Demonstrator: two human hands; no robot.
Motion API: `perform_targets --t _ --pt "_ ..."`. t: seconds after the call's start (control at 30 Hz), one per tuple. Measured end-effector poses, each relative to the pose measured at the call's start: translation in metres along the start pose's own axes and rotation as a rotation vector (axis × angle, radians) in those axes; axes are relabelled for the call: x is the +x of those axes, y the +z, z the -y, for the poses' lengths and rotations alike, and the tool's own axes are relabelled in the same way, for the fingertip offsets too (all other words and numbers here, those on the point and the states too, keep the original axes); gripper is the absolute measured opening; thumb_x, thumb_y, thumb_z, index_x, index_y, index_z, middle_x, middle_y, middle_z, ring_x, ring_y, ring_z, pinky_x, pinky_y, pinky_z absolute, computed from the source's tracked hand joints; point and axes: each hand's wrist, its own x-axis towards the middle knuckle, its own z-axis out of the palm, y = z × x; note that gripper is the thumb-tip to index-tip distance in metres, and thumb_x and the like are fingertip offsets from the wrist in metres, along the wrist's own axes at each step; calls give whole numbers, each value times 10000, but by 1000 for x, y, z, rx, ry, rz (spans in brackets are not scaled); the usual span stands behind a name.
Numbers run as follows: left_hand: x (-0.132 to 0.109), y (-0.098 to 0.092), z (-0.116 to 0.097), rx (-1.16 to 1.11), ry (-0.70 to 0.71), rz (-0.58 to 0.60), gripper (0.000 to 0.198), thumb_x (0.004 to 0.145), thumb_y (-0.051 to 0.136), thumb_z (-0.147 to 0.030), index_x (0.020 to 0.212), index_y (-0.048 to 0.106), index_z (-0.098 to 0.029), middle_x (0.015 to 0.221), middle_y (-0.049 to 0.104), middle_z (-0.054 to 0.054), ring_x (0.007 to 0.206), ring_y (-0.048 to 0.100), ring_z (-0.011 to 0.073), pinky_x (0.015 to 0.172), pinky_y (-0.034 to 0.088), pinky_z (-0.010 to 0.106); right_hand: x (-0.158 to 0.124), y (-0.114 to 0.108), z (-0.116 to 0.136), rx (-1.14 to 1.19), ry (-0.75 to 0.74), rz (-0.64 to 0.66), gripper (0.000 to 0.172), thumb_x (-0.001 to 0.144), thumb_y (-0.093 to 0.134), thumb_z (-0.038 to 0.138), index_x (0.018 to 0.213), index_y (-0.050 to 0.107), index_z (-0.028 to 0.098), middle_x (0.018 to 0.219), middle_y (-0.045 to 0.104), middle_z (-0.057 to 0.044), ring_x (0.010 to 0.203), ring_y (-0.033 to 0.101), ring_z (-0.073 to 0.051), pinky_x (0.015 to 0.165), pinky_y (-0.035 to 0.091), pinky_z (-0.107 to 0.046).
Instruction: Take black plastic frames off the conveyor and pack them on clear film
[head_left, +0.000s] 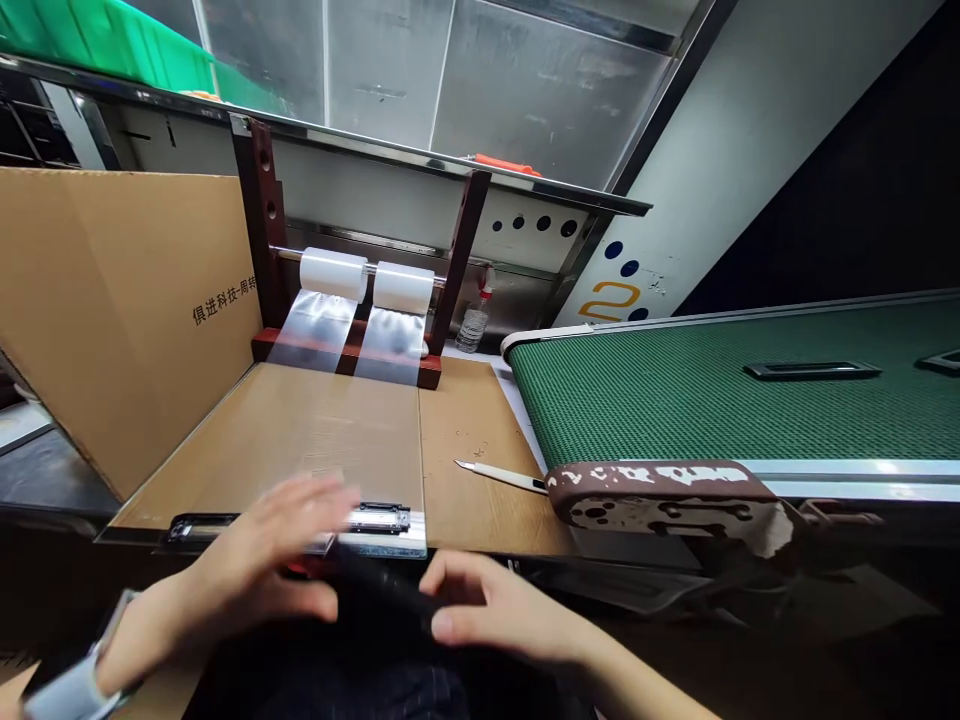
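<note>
My left hand (262, 545) is blurred with motion, its fingers spread above a metal clip bar (379, 519) at the front of a cardboard board (300, 440). My right hand (502, 607) lies lower, its fingertips against a black soft item (382, 590) whose shape I cannot make out. Two white rolls of clear plastic film (334, 274) sit on a metal rod in a dark wooden stand (262, 215). Their film sheets (311, 335) hang down onto the board. A white-handled craft knife (499, 476) lies on cardboard to the right.
A green mesh conveyor belt (720, 390) with a metal frame runs along the right, its worn brown end guard (660, 497) near the knife. An upright printed cardboard sheet (127, 300) stands at the left. A plastic bottle (472, 325) stands behind the stand.
</note>
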Motion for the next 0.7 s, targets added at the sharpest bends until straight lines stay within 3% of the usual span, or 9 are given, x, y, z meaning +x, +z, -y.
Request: perform_targets --t 0.03,0.07,0.13,0.2,0.27,0.4,0.5,0.7 --pt "11 3 8 -195 -261 -40 533 794 714 -555 1281 594 -373 1249 704 -15 1314 526 256 1198 286 409 2 -5 2 -155 -112 -149 433 717 769 583 870 643 198 837 642 -11 771 592 -168 708 476 -281" --pt "24 7 17 -290 -408 -73 623 781 666 -650 1307 579 -327 1330 654 29 1387 432 288 1216 230 444 5 -12 4 -320 -230 -299 358 773 745 525 911 653 208 871 645 -17 807 590 -177 736 479 -293" --pt "49 16 39 -362 -548 -95 652 874 492 -681 1374 513 -263 1502 485 85 1470 267 299 1227 152 483 16 -26 4 -579 -421 -529 257 836 706 413 997 661 218 926 640 -32 872 577 -196 801 476 -324" --pt "70 26 61 -444 -692 -100 627 934 395 -641 1399 469 -226 1582 344 121 1487 208 305 1214 150 529 33 -39 0 -692 -514 -629 248 851 695 334 1066 653 217 964 630 -44 920 562 -212 857 461 -355" --pt "82 34 79 -533 -813 -72 573 960 414 -577 1402 447 -214 1564 357 140 1420 349 315 1166 253 575 50 -49 -6 -715 -526 -646 278 839 719 277 1099 647 212 975 627 -46 931 557 -219 878 450 -371" --pt "84 38 93 -703 -979 50 546 963 437 -564 1363 474 -194 1330 587 137 1128 620 269 1007 464 530 76 -55 -17 -770 -506 -646 340 805 772 197 1123 653 209 952 645 -35 888 568 -215 837 459 -360" --pt "79 33 91 -786 -1032 126 588 965 413 -582 1398 424 -184 1226 641 128 976 678 238 936 515 495 85 -53 -21 -802 -477 -631 354 782 798 164 1108 667 210 920 654 -26 862 574 -213 802 460 -345" --pt "75 28 89 -831 -1044 154 605 970 411 -573 1435 366 -188 1219 641 125 934 685 229 917 521 482 93 -49 -19 -839 -428 -602 346 764 817 145 1078 685 210 866 661 -9 790 575 -191 756 461 -315"
